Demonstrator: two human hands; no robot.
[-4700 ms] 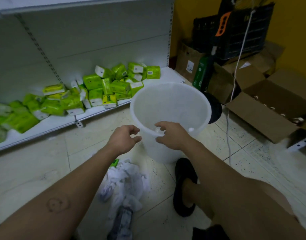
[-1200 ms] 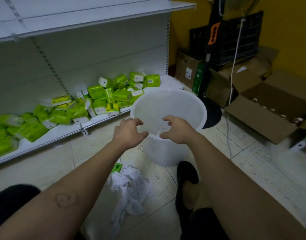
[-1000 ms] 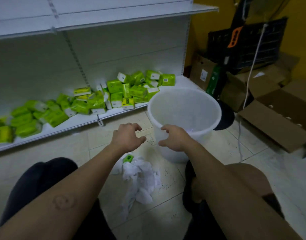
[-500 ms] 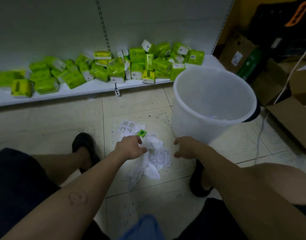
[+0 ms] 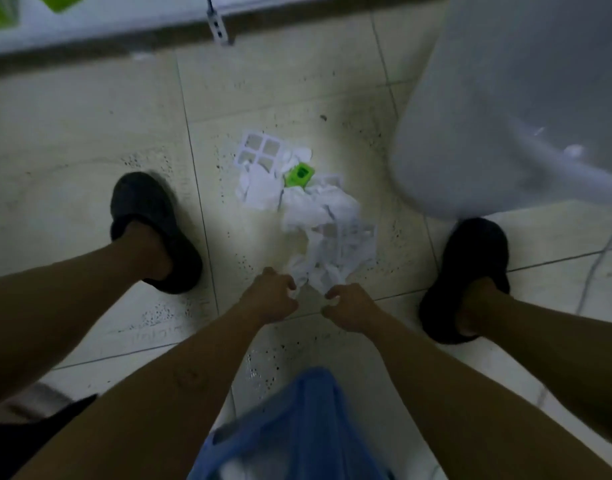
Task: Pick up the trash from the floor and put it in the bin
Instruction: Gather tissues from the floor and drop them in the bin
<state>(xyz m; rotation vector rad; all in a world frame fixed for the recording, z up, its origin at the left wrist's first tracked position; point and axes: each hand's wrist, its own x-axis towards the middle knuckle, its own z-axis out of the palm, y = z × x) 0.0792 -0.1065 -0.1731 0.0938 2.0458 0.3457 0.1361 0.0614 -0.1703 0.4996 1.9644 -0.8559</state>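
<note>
A heap of crumpled white paper trash lies on the tiled floor between my feet, with a small green scrap and a white cut-out sheet at its far end. My left hand and my right hand are both at the near end of the heap, fingers curled onto the paper there. The white plastic bin stands at the upper right, close beside the heap; only its outer wall shows.
My two black slippers stand left and right of the trash. A white shelf base runs along the top edge with a green pack on it. Blue cloth hangs at the bottom centre.
The view tipped down to the floor. Both hands left the bin's rim and came down to the near end of the paper heap, closing on it.
</note>
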